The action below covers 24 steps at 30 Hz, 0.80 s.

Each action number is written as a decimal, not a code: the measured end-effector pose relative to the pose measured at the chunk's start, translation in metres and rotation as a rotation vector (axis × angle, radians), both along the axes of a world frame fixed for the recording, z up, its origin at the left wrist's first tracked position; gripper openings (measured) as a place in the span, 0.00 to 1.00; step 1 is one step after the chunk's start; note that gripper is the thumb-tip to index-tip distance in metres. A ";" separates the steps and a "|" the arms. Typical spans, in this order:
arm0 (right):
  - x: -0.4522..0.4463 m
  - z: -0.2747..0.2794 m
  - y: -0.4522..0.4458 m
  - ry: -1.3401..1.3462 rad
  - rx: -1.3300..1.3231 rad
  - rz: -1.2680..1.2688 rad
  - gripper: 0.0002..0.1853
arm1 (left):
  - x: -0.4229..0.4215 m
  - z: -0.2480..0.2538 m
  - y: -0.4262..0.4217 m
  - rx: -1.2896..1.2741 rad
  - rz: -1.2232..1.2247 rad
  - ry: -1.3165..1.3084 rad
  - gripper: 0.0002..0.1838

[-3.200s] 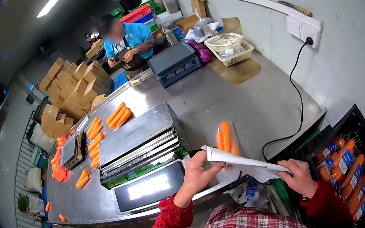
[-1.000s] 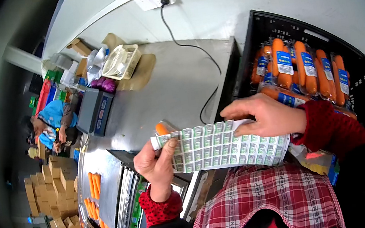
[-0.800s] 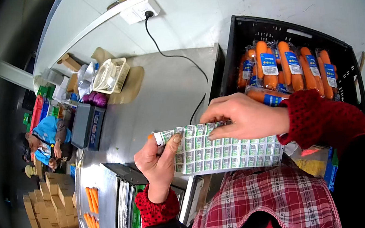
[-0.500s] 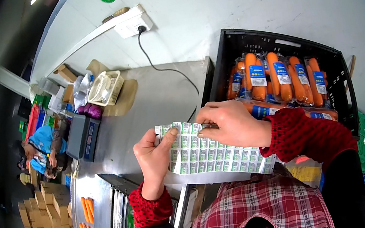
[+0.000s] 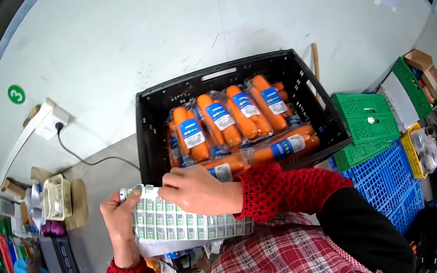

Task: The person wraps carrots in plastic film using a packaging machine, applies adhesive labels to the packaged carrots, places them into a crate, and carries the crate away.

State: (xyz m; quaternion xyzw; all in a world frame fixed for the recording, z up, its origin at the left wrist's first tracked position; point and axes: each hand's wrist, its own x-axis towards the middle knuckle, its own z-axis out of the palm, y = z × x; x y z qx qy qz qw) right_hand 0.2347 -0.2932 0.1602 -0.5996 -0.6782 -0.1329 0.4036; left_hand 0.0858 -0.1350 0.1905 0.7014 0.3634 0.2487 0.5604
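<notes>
Left hand [image 5: 120,222] is pinching the label sheet [image 5: 172,224] — apparently steadying its end; right hand [image 5: 201,192] is pinching its upper edge.

Green round sign [image 5: 16,94] on wall [image 5: 268,12]: white "3" | sticker sheet [image 5: 181,225]: print illegible | carrot-pack labels [image 5: 192,132]: print illegible

Paper label sheet [image 5: 186,226], glossy plastic carrot bags [image 5: 219,115], matt plastic crate [image 5: 148,129], woven cloth apron [image 5: 280,256].
</notes>
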 end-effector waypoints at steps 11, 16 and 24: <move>0.303 -0.093 -0.143 1.355 -0.154 -0.742 0.15 | -0.006 -0.027 -0.030 -0.030 0.071 -0.025 0.08; 0.325 -0.128 -0.136 1.325 -0.199 -0.793 0.16 | -0.007 -0.021 -0.041 -0.035 0.136 -0.060 0.08; 0.331 -0.133 -0.132 0.544 -0.461 -1.243 0.15 | -0.019 -0.031 -0.046 -0.021 0.195 -0.045 0.05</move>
